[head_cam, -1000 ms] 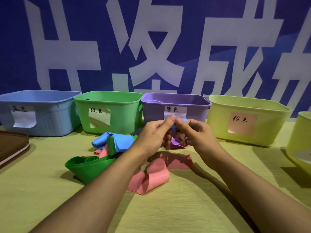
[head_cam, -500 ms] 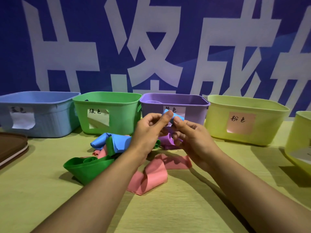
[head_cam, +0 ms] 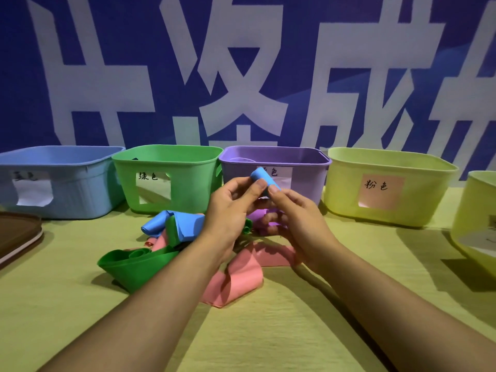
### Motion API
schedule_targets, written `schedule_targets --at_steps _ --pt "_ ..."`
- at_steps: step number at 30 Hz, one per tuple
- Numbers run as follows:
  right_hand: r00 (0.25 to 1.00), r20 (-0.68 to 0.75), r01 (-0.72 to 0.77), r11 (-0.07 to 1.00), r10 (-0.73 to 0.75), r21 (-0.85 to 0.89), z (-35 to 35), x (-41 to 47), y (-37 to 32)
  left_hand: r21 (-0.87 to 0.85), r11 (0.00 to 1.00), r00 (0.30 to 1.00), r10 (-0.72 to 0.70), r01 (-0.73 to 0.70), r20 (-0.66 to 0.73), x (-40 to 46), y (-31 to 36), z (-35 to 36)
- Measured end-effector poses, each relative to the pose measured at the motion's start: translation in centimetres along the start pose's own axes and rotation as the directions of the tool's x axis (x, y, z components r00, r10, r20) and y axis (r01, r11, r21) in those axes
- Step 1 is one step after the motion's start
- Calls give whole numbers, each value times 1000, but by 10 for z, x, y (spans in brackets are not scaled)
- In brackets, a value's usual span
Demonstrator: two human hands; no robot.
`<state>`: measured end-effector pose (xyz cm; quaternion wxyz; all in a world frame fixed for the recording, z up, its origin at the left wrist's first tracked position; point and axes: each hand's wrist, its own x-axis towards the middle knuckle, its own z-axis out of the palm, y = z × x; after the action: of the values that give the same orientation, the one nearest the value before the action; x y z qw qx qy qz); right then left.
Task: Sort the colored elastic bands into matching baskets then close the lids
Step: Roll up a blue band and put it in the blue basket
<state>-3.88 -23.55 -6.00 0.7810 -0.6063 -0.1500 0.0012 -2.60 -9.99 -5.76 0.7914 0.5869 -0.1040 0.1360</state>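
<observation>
A small rolled blue band (head_cam: 261, 178) is pinched between my left hand (head_cam: 230, 210) and my right hand (head_cam: 295, 221), held up in front of the purple basket (head_cam: 303, 167). Under and behind my hands lies a heap of bands: blue (head_cam: 185, 226), green (head_cam: 134, 267), pink (head_cam: 236, 280) and a purple one (head_cam: 257, 216) partly hidden by my fingers. Along the back stand a blue basket (head_cam: 67, 181), a green basket (head_cam: 188, 178) and a yellow-green basket (head_cam: 418, 194) with a pink label.
A brown lid (head_cam: 16, 234) lies at the left edge of the yellow-green table (head_cam: 268, 331). Another yellow-green basket (head_cam: 477, 218) is cut off at the right edge. A blue banner with large white characters fills the wall behind the baskets.
Both hands have lifted the small blue band upward from the heap, and more of the roll now shows above my fingertips.
</observation>
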Motion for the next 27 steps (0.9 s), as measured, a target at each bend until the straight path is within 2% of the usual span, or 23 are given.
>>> schedule_targets --at_steps 1,3,5,7,10,15,21,27 --pt "995 -32 88 986 -93 -142 -1 0 2 8 1000 1000 -2 2 -8 1 -1 -1" --pt "964 -44 214 862 -263 -459 -2 -2 6 43 999 1000 -11 13 -24 0 -2 -4" --pt "937 -50 225 708 -345 -669 -2 -1 10 50 998 999 -21 23 -40 -1 -1 -6" --pt "919 -56 213 608 -391 -765 4 1 7 31 999 997 -17 19 -75 0 7 -8" --pt "912 24 250 508 -409 -824 24 7 -3 84 996 990 44 -33 -131 12 31 -25" --pt "898 156 328 390 -411 -860 75 15 -1 399 911 958 203 -110 -200 30 76 -92" --pt "865 269 414 300 -423 -860 136 10 18 776 631 899 351 -20 -262 59 138 -183" --pt "823 399 475 103 -404 -874 142 3 38 918 339 876 355 206 -327 86 170 -249"
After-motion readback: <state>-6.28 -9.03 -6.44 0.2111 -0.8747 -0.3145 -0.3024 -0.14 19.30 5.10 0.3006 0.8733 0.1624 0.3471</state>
